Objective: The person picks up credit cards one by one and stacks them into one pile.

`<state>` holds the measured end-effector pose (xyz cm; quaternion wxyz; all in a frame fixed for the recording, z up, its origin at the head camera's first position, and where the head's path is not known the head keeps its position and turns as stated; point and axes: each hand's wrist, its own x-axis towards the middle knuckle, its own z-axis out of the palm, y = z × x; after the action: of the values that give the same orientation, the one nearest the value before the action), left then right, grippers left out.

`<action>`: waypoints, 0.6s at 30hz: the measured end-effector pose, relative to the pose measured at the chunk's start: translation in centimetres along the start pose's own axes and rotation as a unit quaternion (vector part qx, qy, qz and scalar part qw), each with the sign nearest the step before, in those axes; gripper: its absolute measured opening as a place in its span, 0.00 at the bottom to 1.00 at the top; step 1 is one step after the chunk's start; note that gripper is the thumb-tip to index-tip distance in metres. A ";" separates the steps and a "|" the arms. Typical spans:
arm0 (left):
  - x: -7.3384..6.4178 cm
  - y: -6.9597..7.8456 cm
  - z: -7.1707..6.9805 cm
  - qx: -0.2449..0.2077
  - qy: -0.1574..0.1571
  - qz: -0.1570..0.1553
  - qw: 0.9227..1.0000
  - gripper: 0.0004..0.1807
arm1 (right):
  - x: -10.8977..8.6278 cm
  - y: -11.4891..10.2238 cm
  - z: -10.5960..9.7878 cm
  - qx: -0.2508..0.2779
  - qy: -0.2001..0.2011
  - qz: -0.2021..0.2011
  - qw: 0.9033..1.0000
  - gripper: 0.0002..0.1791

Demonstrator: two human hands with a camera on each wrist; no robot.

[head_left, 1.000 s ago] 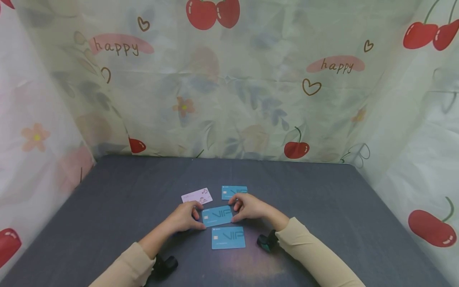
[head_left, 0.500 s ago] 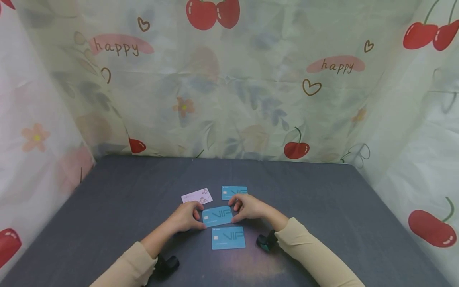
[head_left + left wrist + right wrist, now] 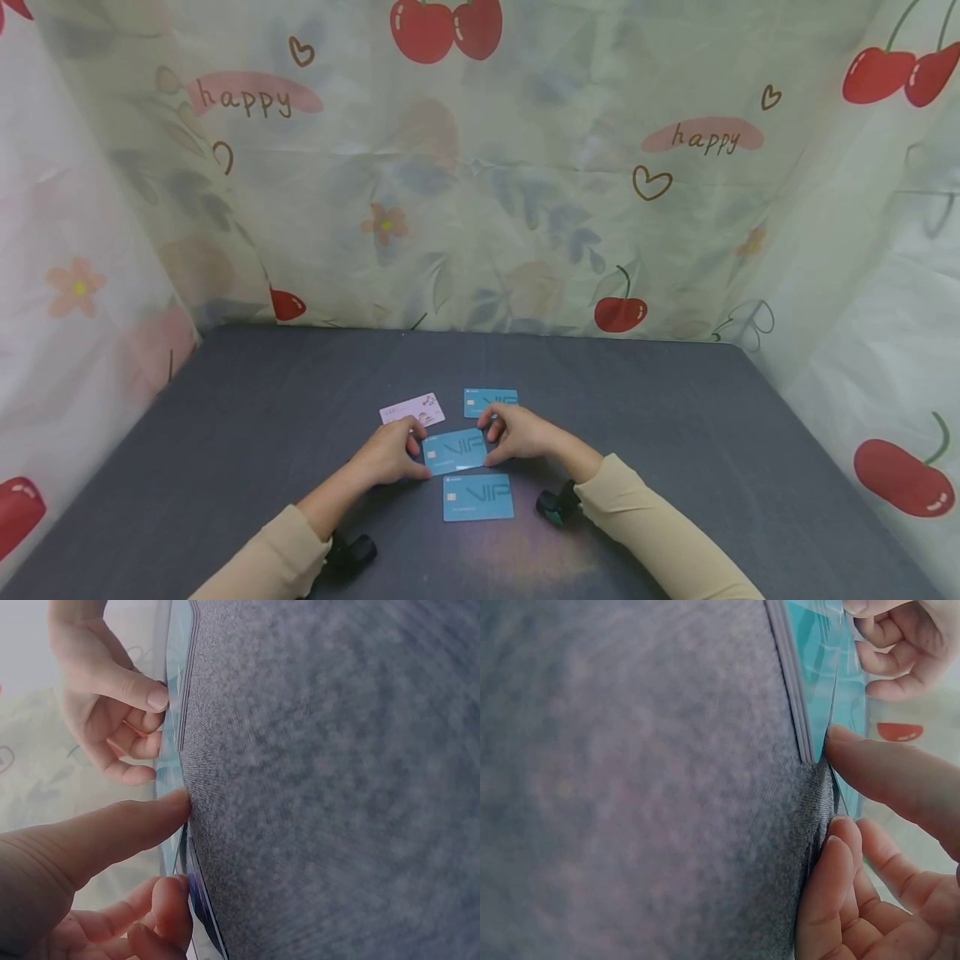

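Observation:
A blue card marked VIP (image 3: 455, 451) lies between both hands, slightly turned, its far left corner close to a pink patterned card (image 3: 412, 409). My left hand (image 3: 388, 452) grips its left end, thumb at the near corner and index finger at the far one. My right hand (image 3: 523, 433) holds the right end the same way. In the right wrist view, the right thumb (image 3: 889, 769) meets the card's thin edge. Nearer the person lies another blue VIP card (image 3: 477, 497); layered edges (image 3: 789, 682) there look like a stack.
Beyond the right hand lies another blue VIP card (image 3: 476, 403), partly covered by the fingers. The dark cloth-covered table (image 3: 637, 392) is enclosed by a printed curtain (image 3: 510, 217) at the back and sides. Black wrist cameras (image 3: 352, 554) sit below both wrists.
Both hands keep almost the same place on the blue card. A pale glint now shows along its near edge, and the left forearm has shifted very slightly right.

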<state>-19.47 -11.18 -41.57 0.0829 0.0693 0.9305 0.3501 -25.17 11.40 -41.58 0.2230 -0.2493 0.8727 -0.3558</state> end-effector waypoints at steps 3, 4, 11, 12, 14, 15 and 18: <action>0.0 0.1 0.0 -0.002 0.001 0.001 1.000 0.25 | 0.0 0.0 0.0 0.008 -0.003 -0.001 1.000 0.25; 0.0 0.1 0.1 -0.001 0.002 0.002 1.000 0.25 | 0.0 0.0 0.0 0.012 -0.005 -0.001 1.000 0.25; 0.0 0.2 0.1 0.001 0.008 0.007 1.000 0.25 | 0.1 0.1 0.0 0.019 -0.010 -0.001 1.000 0.26; 0.0 0.2 0.1 0.002 0.008 0.007 1.000 0.25 | 0.0 0.1 0.0 0.020 -0.011 -0.002 1.000 0.26; 0.0 0.2 0.1 0.000 0.010 0.007 1.000 0.25 | 0.0 0.1 0.0 0.020 -0.011 -0.004 1.000 0.26; 0.0 0.2 0.1 -0.001 0.010 0.007 1.000 0.25 | 0.0 0.1 0.0 0.021 -0.012 -0.005 1.000 0.26; 0.0 0.2 0.2 -0.001 0.011 0.007 1.000 0.25 | 0.0 0.1 0.0 0.022 -0.012 -0.008 1.000 0.25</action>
<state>-19.41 -10.93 -41.56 0.0705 0.0720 0.9303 0.3526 -25.21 11.46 -41.59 0.2359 -0.2552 0.8601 -0.3734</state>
